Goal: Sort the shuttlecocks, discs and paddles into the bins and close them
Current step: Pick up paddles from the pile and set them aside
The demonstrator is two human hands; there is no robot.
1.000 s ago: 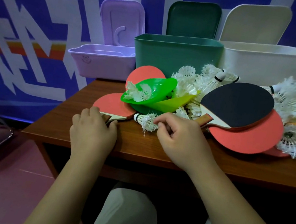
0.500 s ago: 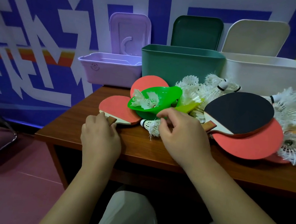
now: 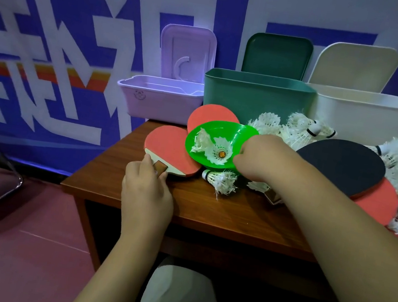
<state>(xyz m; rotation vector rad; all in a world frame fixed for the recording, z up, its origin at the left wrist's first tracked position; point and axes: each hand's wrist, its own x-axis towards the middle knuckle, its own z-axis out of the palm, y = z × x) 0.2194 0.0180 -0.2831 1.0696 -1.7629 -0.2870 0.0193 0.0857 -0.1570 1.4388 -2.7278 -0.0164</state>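
Right hand (image 3: 264, 158) moving up onto green plastic disc's (image 3: 231, 135) 3 o'clock rim, fingers pinching it.
Left hand (image 3: 148, 189) clamping red wooden paddle's (image 3: 167, 146) handle, 9 o'clock.

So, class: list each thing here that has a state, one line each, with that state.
purple bin: lid up, open
teal bin: lid up, open
white bin: lid up, open
green disc: tilted, two shuttlecocks inside
left hand: grips red paddle by its handle
right hand: holds green disc rim

Bare table (image 3: 221, 221) front; shuttlecocks (image 3: 269, 121) crowding bins (image 3: 258, 95).
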